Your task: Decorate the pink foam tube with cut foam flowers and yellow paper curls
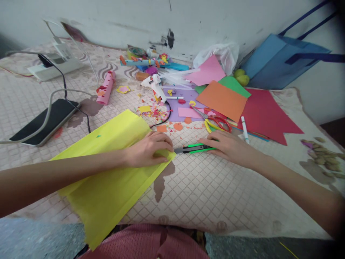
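A folded yellow paper sheet lies on the patterned cloth in front of me. My left hand presses flat on its right corner, fingers curled over the edge. My right hand rests on a green utility knife whose blade end points left toward the paper's corner. The knife lies flat on the cloth between the two hands.
Scissors, a white marker, a glue gun and coloured paper sheets lie behind. A phone with cables sits at left, a blue bag at back right, paper scraps mid-table.
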### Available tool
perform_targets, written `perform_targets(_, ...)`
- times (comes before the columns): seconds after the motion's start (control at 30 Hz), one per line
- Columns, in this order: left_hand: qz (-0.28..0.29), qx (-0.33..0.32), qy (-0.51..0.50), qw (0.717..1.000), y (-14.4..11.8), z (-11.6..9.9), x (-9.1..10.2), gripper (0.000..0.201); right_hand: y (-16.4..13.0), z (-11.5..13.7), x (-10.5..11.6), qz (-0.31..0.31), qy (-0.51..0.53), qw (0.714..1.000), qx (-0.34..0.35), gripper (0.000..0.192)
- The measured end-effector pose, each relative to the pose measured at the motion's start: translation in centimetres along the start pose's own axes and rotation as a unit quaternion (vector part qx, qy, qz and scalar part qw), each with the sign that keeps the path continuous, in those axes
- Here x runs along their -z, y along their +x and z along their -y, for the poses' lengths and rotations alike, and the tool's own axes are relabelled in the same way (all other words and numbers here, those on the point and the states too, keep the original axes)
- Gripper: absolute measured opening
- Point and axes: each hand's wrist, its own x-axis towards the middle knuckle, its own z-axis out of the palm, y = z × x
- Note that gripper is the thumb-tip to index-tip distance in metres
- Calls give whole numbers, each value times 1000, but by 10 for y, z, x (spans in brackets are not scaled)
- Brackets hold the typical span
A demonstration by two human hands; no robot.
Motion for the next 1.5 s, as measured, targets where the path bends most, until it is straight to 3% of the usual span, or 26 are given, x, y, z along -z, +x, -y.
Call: perform_targets(1.5, -8, -14, -14, 1000, -2, 3, -2, 24, -3, -8, -6, 6, 41, 999, 5, 36)
